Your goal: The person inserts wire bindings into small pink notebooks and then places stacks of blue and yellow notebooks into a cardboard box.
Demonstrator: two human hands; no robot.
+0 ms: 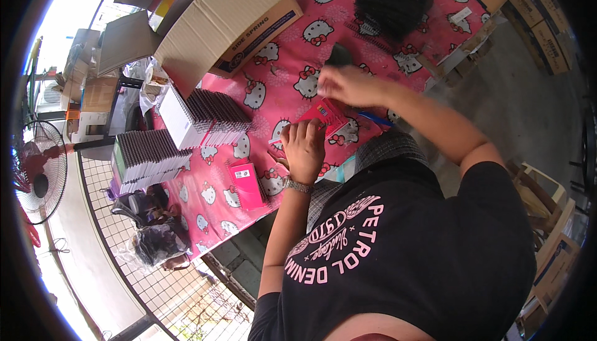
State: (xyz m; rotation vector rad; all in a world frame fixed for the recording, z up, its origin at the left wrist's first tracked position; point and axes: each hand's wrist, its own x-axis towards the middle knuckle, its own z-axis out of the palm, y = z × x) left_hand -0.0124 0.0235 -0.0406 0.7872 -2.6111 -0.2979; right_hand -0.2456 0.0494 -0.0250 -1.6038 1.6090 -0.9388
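A pink notebook [328, 117] with a small multicoloured print lies on the table in front of me. My left hand [305, 152] is at its left end, with fingers bent and closed on it. Just beyond the notebook's right side is my right hand [352, 87], raised and smeared by motion, so I cannot make out its fingers. Beside that hand lies a dark flap-like piece [339, 55]. A blue slim object [375, 119] sits near the notebook's right edge. Left of my left wrist lies another bright pink notebook [250, 186] with a white label.
Stacks of spiral-bound notebooks [205, 120] [150, 160] stand at the left of the pink patterned table cover [211, 201]. An opened cardboard box [230, 23] is behind them. Black spiral bindings [392, 5] are heaped at the far right. A fan [41, 182] stands at the left.
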